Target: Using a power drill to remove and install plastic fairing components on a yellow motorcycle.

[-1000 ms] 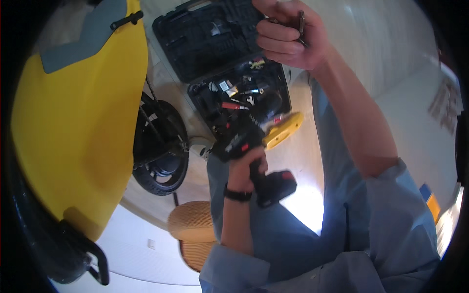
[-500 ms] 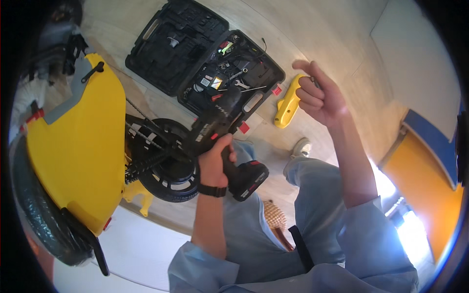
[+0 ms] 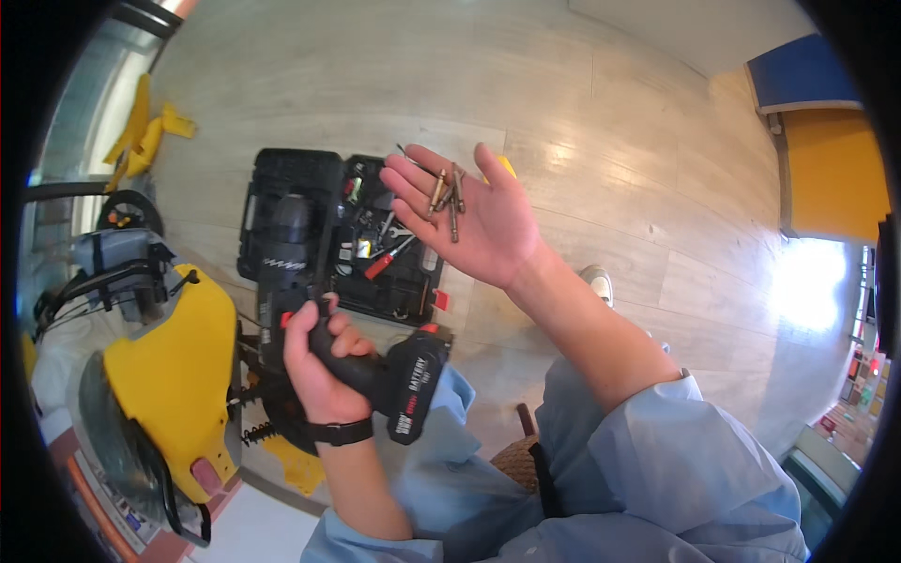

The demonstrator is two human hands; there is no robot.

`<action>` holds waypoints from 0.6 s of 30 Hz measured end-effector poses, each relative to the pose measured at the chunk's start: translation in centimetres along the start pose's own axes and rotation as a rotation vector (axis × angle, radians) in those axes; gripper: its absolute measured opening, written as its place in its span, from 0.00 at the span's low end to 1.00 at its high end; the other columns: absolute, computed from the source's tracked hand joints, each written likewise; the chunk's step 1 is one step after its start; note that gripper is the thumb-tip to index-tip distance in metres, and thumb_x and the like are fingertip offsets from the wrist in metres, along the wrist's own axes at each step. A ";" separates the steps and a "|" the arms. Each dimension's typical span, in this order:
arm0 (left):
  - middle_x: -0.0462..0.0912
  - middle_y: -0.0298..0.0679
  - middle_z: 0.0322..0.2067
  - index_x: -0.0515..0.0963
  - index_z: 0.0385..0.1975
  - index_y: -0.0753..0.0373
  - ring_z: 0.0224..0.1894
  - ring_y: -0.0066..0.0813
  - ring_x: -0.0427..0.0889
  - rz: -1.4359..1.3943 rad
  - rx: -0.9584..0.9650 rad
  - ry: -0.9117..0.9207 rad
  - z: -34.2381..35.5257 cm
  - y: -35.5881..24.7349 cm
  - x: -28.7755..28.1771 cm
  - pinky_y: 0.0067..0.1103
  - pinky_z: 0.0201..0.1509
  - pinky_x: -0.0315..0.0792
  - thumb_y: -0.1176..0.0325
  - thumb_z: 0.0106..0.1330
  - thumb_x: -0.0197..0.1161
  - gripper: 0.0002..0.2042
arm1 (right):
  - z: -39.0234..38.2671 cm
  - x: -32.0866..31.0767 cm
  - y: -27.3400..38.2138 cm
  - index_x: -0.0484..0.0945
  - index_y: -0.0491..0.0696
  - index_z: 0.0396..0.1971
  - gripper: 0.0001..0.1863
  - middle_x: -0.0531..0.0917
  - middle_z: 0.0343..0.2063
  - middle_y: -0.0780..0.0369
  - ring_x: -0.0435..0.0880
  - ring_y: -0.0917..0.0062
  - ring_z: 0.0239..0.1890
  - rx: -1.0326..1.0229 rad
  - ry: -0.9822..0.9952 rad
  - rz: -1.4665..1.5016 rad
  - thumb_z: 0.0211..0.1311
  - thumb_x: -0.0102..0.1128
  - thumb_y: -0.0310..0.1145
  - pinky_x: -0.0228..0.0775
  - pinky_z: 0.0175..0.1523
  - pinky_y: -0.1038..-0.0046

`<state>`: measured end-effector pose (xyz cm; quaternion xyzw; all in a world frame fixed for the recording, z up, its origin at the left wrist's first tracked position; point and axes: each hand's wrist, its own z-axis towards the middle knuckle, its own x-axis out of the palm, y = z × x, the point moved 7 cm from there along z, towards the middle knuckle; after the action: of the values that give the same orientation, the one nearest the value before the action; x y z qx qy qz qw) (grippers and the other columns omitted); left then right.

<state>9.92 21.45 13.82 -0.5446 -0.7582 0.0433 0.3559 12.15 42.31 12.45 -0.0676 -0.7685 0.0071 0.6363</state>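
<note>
My left hand [image 3: 324,375] is wrapped round the grip of a black cordless drill [image 3: 274,281], whose battery end points to the right and whose chuck end points away from me. The open palm of my right hand [image 3: 483,211], turned upward, carries several slim bronze-coloured metal pieces [image 3: 458,190] that look like bolts. Its fingers lie flat and the thumb stands apart. Beyond both hands an opened black tool case [image 3: 246,225] lies on the floor, partly covered by the drill and my right hand. Inside it show a red-handled screwdriver [image 3: 380,267] and a spanner [image 3: 402,232].
At the left stands a two-wheeled vehicle with a yellow body panel [image 3: 178,347] and a dark seat. Yellow parts [image 3: 145,141] lie at the far left. Part of another yellow piece [image 3: 507,167] shows behind my right hand. A blue and orange cabinet [image 3: 831,159] stands at the right.
My right hand has moved left and opened from a curled grip, showing the metal pieces. The drill has shifted left and nearer me in my left hand. The view has swung round.
</note>
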 end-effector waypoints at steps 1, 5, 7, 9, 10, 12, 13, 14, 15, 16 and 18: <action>0.69 0.28 0.24 0.75 0.41 0.60 0.18 0.15 0.66 -0.038 -0.032 0.085 -1.4 0.7 0.1 0.16 0.25 0.65 0.61 0.66 0.60 0.11 | -1.0 0.6 -1.0 0.59 0.40 0.65 0.35 0.73 0.59 0.52 0.73 0.62 0.61 0.014 0.016 0.019 0.74 0.32 0.56 0.64 0.66 0.59; 0.69 0.30 0.24 0.74 0.41 0.60 0.18 0.16 0.65 -0.038 -0.068 0.415 -6.0 1.0 -1.7 0.17 0.25 0.65 0.60 0.67 0.58 0.11 | -4.0 2.4 -5.0 0.68 0.42 0.56 0.31 0.80 0.45 0.56 0.80 0.67 0.46 0.029 -0.028 -0.140 0.74 0.32 0.54 0.75 0.50 0.66; 0.71 0.31 0.25 0.74 0.41 0.61 0.19 0.17 0.66 0.026 -0.088 0.620 -8.0 1.8 -2.3 0.17 0.25 0.66 0.60 0.67 0.57 0.11 | -5.9 2.2 -5.8 0.73 0.47 0.41 0.22 0.74 0.25 0.65 0.72 0.78 0.26 0.072 -0.012 -0.239 0.74 0.37 0.50 0.69 0.29 0.77; 0.73 0.33 0.27 0.75 0.39 0.62 0.21 0.20 0.69 0.123 -0.078 0.565 -8.4 3.8 -3.8 0.18 0.26 0.68 0.60 0.66 0.58 0.12 | -8.9 0.2 -4.8 0.69 0.51 0.28 0.17 0.58 0.15 0.71 0.56 0.84 0.16 0.000 -0.064 -0.239 0.72 0.42 0.47 0.50 0.19 0.82; 0.75 0.33 0.27 0.76 0.38 0.62 0.22 0.22 0.72 0.155 -0.075 0.529 -8.4 4.1 -4.0 0.20 0.28 0.71 0.61 0.65 0.60 0.11 | -9.6 0.8 -5.0 0.66 0.53 0.25 0.16 0.56 0.14 0.72 0.54 0.85 0.14 -0.002 -0.142 -0.282 0.71 0.44 0.46 0.45 0.17 0.82; 0.78 0.33 0.26 0.78 0.34 0.62 0.24 0.25 0.78 0.187 -0.107 0.434 -7.8 5.5 -6.3 0.22 0.27 0.75 0.66 0.60 0.67 0.08 | -11.6 1.2 -5.1 0.63 0.54 0.22 0.16 0.54 0.12 0.73 0.51 0.86 0.12 -0.018 -0.227 -0.333 0.70 0.46 0.45 0.41 0.15 0.82; 0.78 0.33 0.26 0.78 0.34 0.62 0.24 0.25 0.78 0.178 -0.107 0.433 -6.8 6.1 -7.6 0.22 0.27 0.75 0.66 0.60 0.67 0.08 | -12.3 1.1 -4.6 0.63 0.54 0.22 0.16 0.54 0.12 0.73 0.50 0.86 0.12 -0.031 -0.260 -0.394 0.69 0.47 0.44 0.40 0.15 0.81; 0.78 0.34 0.25 0.78 0.33 0.62 0.23 0.25 0.78 0.269 -0.048 0.333 -5.2 6.1 -9.5 0.21 0.26 0.75 0.68 0.58 0.68 0.08 | -12.7 1.0 -4.4 0.63 0.55 0.21 0.15 0.54 0.12 0.73 0.50 0.85 0.11 -0.040 -0.295 -0.447 0.68 0.48 0.43 0.40 0.14 0.81; 0.79 0.34 0.24 0.79 0.32 0.61 0.22 0.25 0.78 0.363 -0.001 0.236 -3.9 6.7 -10.8 0.21 0.24 0.74 0.71 0.56 0.70 0.07 | -13.3 0.8 -3.7 0.63 0.55 0.21 0.15 0.54 0.12 0.73 0.50 0.85 0.11 -0.038 -0.309 -0.444 0.68 0.48 0.43 0.40 0.14 0.81; 0.78 0.35 0.21 0.80 0.31 0.63 0.21 0.28 0.78 0.447 0.114 0.152 -3.0 7.3 -10.9 0.21 0.24 0.74 0.73 0.54 0.71 0.08 | -14.0 0.7 -2.1 0.63 0.55 0.21 0.15 0.54 0.12 0.73 0.50 0.86 0.11 -0.089 -0.322 -0.426 0.67 0.49 0.42 0.40 0.14 0.81; 0.79 0.36 0.22 0.80 0.31 0.64 0.20 0.28 0.78 0.545 0.146 0.066 0.0 8.8 -12.4 0.21 0.24 0.74 0.74 0.53 0.72 0.08 | -14.1 0.4 -0.2 0.63 0.55 0.22 0.13 0.55 0.12 0.73 0.51 0.85 0.12 -0.130 -0.321 -0.403 0.66 0.49 0.40 0.41 0.15 0.81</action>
<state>18.85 14.39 3.69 -0.7023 -0.5667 0.1741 0.3940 25.84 41.07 15.55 0.0479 -0.8563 -0.1585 0.4892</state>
